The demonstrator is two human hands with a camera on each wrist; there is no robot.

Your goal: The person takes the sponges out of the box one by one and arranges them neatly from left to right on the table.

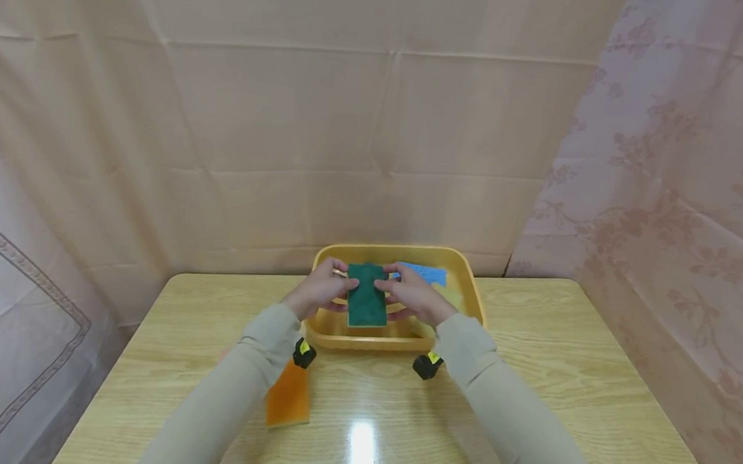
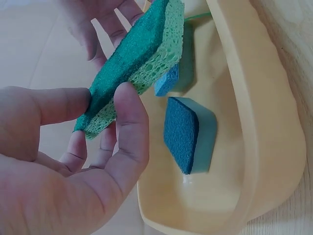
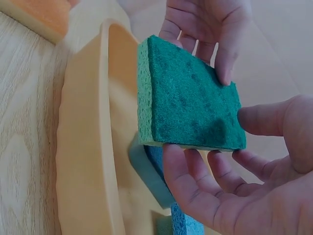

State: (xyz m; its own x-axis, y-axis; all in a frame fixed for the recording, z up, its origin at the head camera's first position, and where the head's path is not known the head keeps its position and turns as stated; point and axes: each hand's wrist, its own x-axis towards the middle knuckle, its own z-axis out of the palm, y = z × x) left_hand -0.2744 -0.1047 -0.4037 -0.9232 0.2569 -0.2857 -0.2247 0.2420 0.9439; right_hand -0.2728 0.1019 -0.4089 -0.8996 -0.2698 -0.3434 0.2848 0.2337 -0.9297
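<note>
Both hands hold a green sponge (image 1: 367, 296) over a yellow plastic tub (image 1: 364, 344). Its dark green scouring side shows in the head view, and pale green porous foam (image 2: 164, 56) shows along its edge. My left hand (image 1: 325, 287) pinches the left side between thumb and fingers. At the opposite side, my right hand (image 1: 417, 294) grips it the same way, thumb (image 3: 264, 120) on the scouring face and fingers along the edge. Below it, inside the tub, sits a sponge with a dark blue scouring face (image 2: 181, 134).
Also in the tub are a bright blue sponge (image 1: 426, 273) and a yellowish one (image 1: 449, 296). An orange sponge (image 1: 289, 397) lies on the wooden table (image 1: 555, 357), close to the left sleeve. Beige cloth (image 1: 353, 117) hangs right behind the tub.
</note>
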